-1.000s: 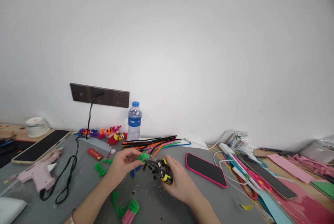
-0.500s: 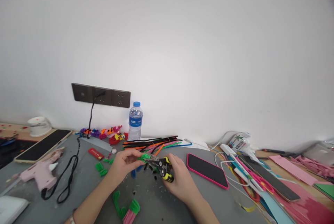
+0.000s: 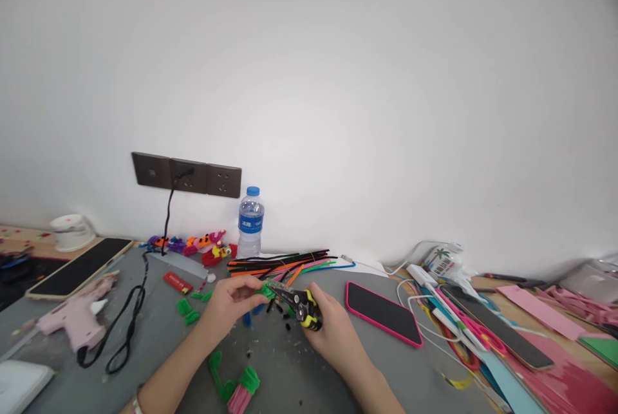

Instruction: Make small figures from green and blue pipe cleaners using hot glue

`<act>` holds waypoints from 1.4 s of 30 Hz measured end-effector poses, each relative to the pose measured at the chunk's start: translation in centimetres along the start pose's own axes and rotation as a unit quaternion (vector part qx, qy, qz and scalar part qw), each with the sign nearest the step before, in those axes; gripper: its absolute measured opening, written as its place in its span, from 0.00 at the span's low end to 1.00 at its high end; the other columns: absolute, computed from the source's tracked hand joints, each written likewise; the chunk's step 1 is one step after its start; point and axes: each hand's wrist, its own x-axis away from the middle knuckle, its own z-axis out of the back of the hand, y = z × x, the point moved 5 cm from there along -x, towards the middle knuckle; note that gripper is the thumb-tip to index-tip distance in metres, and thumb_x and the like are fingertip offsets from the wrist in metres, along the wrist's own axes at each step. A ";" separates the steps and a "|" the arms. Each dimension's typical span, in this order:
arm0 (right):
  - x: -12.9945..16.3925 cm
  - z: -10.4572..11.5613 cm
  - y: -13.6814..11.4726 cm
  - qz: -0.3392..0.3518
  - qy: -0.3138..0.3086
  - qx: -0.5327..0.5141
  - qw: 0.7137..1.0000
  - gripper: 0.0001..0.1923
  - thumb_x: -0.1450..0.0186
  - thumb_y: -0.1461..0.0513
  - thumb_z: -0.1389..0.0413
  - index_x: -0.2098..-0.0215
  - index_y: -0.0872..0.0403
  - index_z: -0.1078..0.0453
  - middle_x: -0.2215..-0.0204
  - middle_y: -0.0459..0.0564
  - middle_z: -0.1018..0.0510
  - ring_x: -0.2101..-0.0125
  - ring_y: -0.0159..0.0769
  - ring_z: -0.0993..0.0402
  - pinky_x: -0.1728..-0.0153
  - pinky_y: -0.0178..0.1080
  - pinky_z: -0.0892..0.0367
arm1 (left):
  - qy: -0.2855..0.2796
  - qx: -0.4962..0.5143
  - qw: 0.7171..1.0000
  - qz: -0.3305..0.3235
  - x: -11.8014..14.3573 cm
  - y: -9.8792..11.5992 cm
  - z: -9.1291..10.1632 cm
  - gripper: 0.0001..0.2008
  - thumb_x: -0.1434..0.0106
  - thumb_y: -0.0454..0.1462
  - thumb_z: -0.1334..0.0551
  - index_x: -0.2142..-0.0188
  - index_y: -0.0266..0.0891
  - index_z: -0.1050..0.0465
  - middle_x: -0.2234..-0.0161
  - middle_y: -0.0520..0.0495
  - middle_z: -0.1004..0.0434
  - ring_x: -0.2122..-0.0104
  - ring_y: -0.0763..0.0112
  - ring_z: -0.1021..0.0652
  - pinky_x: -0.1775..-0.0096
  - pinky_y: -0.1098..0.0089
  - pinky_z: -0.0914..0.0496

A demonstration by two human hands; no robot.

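left hand: the left hand (image 3: 232, 299) is raised over the middle of the tabletop (image 3: 275, 372), thumb and fingers pinched together.
left grip: narrow, holding a green fuzzy piece (image 3: 266, 291) at the fingertips.
green fuzzy piece: located between the 2 hands, above the tabletop, at the nose of the pliers (image 3: 303, 308); partly hidden by the fingers.
right hand: the right hand (image 3: 334, 330) is wrapped around the yellow and black handles of the pliers.
right grip: holding the pliers, nose directed toward the left hand; whether the jaws are fully together cannot be told.
offcuts: small black bits (image 3: 288, 326) lie on the tabletop just beneath the pliers.
front of tabletop: a green curled strip (image 3: 219, 378) lies just beside a pink and green bundle (image 3: 243, 391), near the left forearm.
left of left hand: loose green pieces (image 3: 187, 312) and a red item (image 3: 177, 283) lie on the grey surface.
glue gun: a pink glue gun (image 3: 74, 319) lies on its side at far left, black cord running to the wall sockets (image 3: 186, 176).
back of tabletop: a bottle (image 3: 250, 226) with a blue cap stands upright near the wall; a bundle of fuzzy stems (image 3: 277, 265), mostly black, orange and pink, lies to its right.
phones: 1 phone in a pink case (image 3: 383, 313) lies right of the right hand; 1 phone in a pale case (image 3: 80, 268) lies at far left, both with dark screens up.
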 end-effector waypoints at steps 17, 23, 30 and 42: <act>-0.6 1.5 2.0 -0.076 0.103 0.004 0.992 0.10 0.46 0.64 0.47 0.64 0.51 0.39 0.71 0.48 0.26 0.70 0.41 0.29 0.70 0.36 0.37 | 0.001 -0.022 1.000 -0.013 0.3 0.2 -0.2 0.15 0.51 0.43 0.29 0.66 0.38 0.23 0.69 0.46 0.19 0.67 0.59 0.19 0.64 0.64 0.24; -0.5 1.1 2.0 -0.082 0.102 -0.066 0.989 0.12 0.47 0.65 0.48 0.63 0.52 0.36 0.70 0.47 0.25 0.69 0.39 0.29 0.68 0.35 0.36 | -0.013 0.021 1.000 0.013 0.4 0.5 -0.3 0.20 0.45 0.49 0.34 0.58 0.40 0.29 0.65 0.46 0.20 0.69 0.62 0.19 0.67 0.65 0.25; -0.3 1.4 2.0 -0.139 0.103 -0.238 0.956 0.13 0.42 0.57 0.44 0.61 0.53 0.34 0.74 0.43 0.32 0.73 0.36 0.35 0.70 0.35 0.38 | 0.001 -0.013 1.000 -0.008 0.2 0.4 0.0 0.16 0.44 0.48 0.34 0.61 0.41 0.27 0.72 0.51 0.26 0.73 0.67 0.23 0.71 0.69 0.28; 0.2 -0.2 1.1 -0.277 -0.106 -0.711 0.638 0.27 0.42 0.39 0.45 0.63 0.54 0.29 0.76 0.45 0.33 0.78 0.32 0.36 0.71 0.38 0.34 | -0.011 -0.034 0.999 -0.001 -0.3 -0.7 0.1 0.18 0.48 0.43 0.31 0.59 0.38 0.24 0.73 0.49 0.24 0.71 0.64 0.24 0.69 0.67 0.28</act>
